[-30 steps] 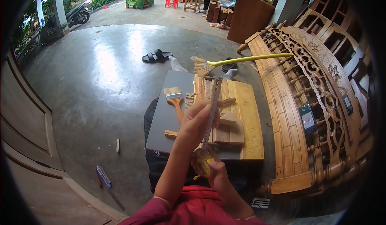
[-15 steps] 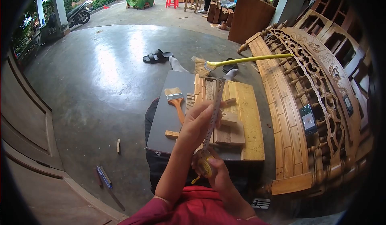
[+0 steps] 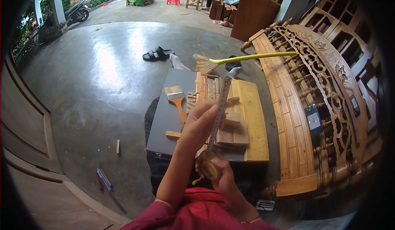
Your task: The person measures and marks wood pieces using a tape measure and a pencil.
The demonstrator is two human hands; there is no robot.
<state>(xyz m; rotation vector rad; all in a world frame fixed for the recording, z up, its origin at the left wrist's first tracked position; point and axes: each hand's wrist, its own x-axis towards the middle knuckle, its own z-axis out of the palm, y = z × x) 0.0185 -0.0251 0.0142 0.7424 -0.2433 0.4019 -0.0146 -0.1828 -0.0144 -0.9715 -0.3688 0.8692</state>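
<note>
My right hand (image 3: 224,174) is wrapped round the yellow case of a tape measure (image 3: 211,168), low in front of my red shirt. From the case the metal blade (image 3: 222,96) runs up and away, its far end over the wooden pieces. My left hand (image 3: 201,125) is closed on the blade partway along, thumb and fingers pinching it. Beneath my hands a grey board (image 3: 161,125) lies across my lap. On it are a paintbrush (image 3: 177,104) with an orange handle, a small wood block (image 3: 173,135), several wooden pieces (image 3: 232,136) and a yellow wood plank (image 3: 256,123).
To the right stands a carved wooden bench (image 3: 288,119) with a phone (image 3: 313,119) on it. A yellow-handled broom (image 3: 255,57) reaches from the bench. A black sandal (image 3: 157,54) lies on the floor ahead. At left are a wood scrap (image 3: 118,147) and tools (image 3: 105,180).
The whole view has shifted slightly, so things sit a little further left and higher. Both hands keep their holds on the tape measure, with little other movement.
</note>
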